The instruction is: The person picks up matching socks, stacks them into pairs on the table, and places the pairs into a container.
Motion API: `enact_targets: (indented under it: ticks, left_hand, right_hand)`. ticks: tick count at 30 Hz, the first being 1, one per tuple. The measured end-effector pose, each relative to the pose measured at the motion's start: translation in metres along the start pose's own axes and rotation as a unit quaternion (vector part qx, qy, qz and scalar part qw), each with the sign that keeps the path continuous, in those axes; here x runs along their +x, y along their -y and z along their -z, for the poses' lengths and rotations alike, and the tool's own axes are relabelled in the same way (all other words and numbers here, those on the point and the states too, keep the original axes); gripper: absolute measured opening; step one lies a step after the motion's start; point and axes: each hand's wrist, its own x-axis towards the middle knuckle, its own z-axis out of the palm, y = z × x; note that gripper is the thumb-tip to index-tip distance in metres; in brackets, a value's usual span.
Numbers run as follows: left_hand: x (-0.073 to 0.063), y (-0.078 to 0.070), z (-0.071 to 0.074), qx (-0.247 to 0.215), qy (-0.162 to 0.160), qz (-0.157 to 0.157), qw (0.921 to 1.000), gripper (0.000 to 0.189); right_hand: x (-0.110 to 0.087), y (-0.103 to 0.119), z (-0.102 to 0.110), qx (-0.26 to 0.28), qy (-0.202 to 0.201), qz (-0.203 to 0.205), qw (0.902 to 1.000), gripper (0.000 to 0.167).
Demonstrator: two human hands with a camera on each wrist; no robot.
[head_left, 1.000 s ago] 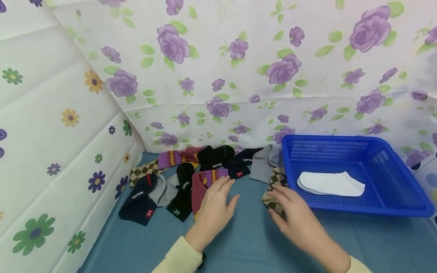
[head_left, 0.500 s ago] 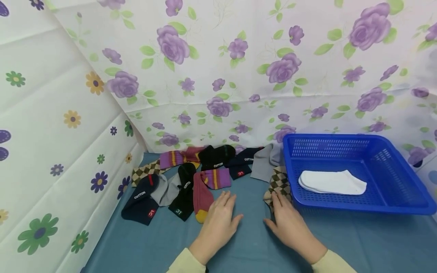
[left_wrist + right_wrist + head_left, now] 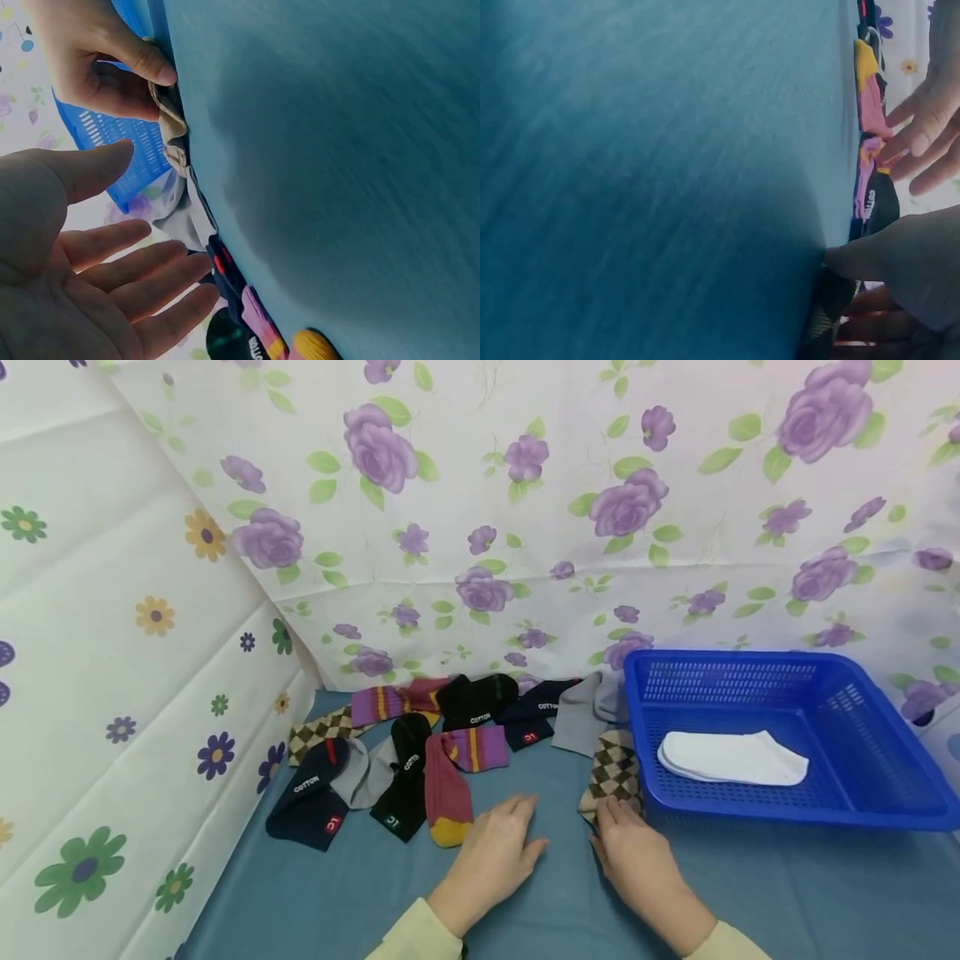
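Observation:
My right hand (image 3: 641,856) is at the near end of a brown-and-beige checkered sock (image 3: 613,768) beside the basket. Its fingers lie on the sock and the thumb is at the sock's left edge; the left wrist view shows the sock's beige edge (image 3: 171,124) between thumb and curled fingers. My left hand (image 3: 491,860) hovers with fingers spread and nothing in it, palm showing in the left wrist view. Closest to it lies a pink sock (image 3: 447,789) with a yellow toe, next to a purple striped sock cuff (image 3: 477,749).
A blue plastic basket (image 3: 750,818) stands at right with white socks (image 3: 731,758) inside. Along the back lie a grey sock (image 3: 577,718), a black sock (image 3: 476,700) and several others. A navy sock (image 3: 303,802) lies at left. Floral sheets hang behind and at left.
My right hand has come down to the checkered sock's near end, and the sock now lies straighter. My left hand has drifted right and slightly nearer, uncovering the pink sock's yellow toe.

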Motion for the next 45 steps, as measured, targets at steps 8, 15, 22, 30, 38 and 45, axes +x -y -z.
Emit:
enact_targets:
  ticks: [8,15,22,30,38,45]
  left_hand:
    - [0.001,-0.003,0.006,-0.011,-0.017,-0.021,0.9996,0.053]
    - [0.003,-0.006,0.024,-0.078,-0.02,-0.053,0.9954,0.086]
    - [0.014,-0.012,0.041,-0.155,-0.067,-0.107,0.9798,0.064]
    - [0.02,-0.011,0.048,-0.225,-0.084,-0.129,0.9622,0.018]
    - [0.024,-0.006,0.054,-0.289,-0.062,-0.104,0.9497,0.021]
    - [0.023,0.001,0.062,-0.301,-0.063,-0.063,0.9494,0.019]
  right_hand:
    - [0.003,0.006,0.022,0.034,-0.015,0.037,0.9986,0.012]
    - [0.013,0.013,0.069,0.198,-0.099,0.053,0.9738,0.018]
    - [0.025,0.015,0.099,0.315,-0.124,0.11,0.9347,0.021]
    - [0.029,0.016,0.098,0.308,-0.103,0.05,0.9443,0.025]
    - [0.033,0.008,0.094,0.308,-0.026,-0.018,0.9509,0.021]
    - [0.034,0.008,0.093,0.315,-0.008,-0.025,0.9488,0.019]
